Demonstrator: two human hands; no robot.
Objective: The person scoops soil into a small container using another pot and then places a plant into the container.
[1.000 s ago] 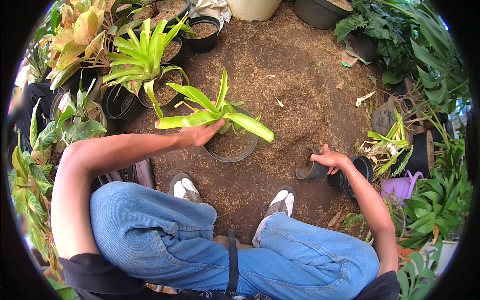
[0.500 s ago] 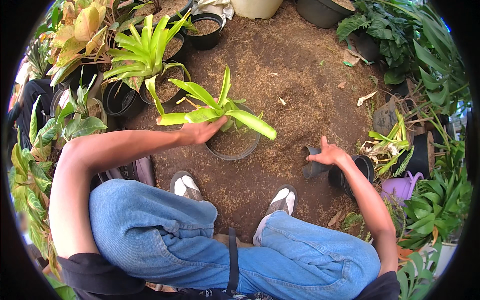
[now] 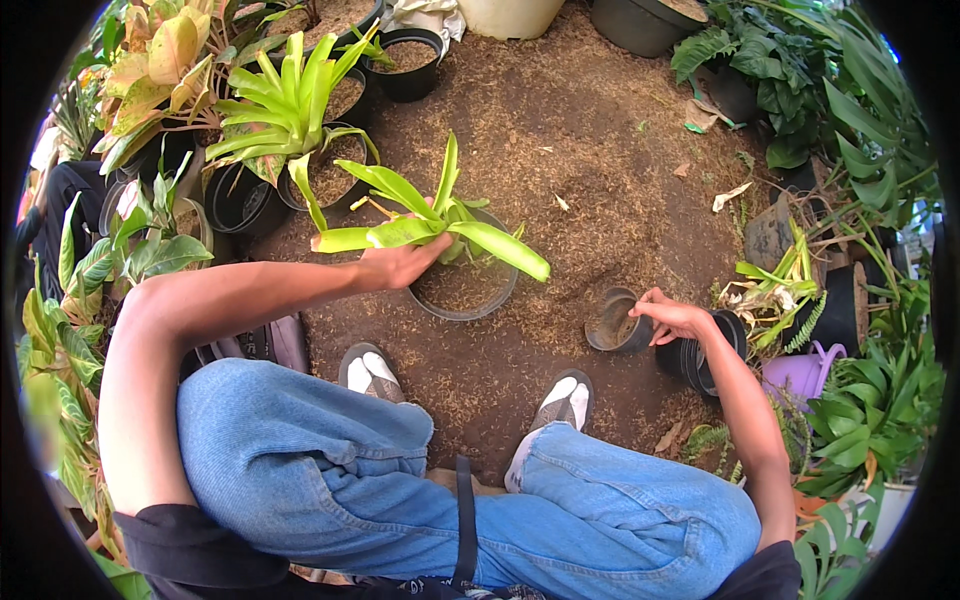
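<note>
My left hand (image 3: 405,262) is closed round the base of a bright green strap-leaved plant (image 3: 400,230). The plant stands at the back rim of a round pot (image 3: 465,300) filled with brown potting mix, in front of my feet. Off to the right, my right hand (image 3: 672,316) grips a small dark grey pot (image 3: 612,322) by its rim, thumb and fingers on the side nearest me. Its mouth faces up and toward the left, with some brown soil showing inside. Just beyond that hand lies a stack of black pots (image 3: 708,352).
At the upper left, a second bright green plant (image 3: 290,100) grows among black pots (image 3: 242,198). Leafy plants (image 3: 870,400) and a purple container (image 3: 800,372) line the right. Brown soil (image 3: 580,150) covers the ground, with a few dry leaves. My feet (image 3: 372,370) are close to the round pot.
My right hand has turned the small grey pot from lying on its side to more upright, its mouth now facing up. My left hand and the plant have barely moved.
</note>
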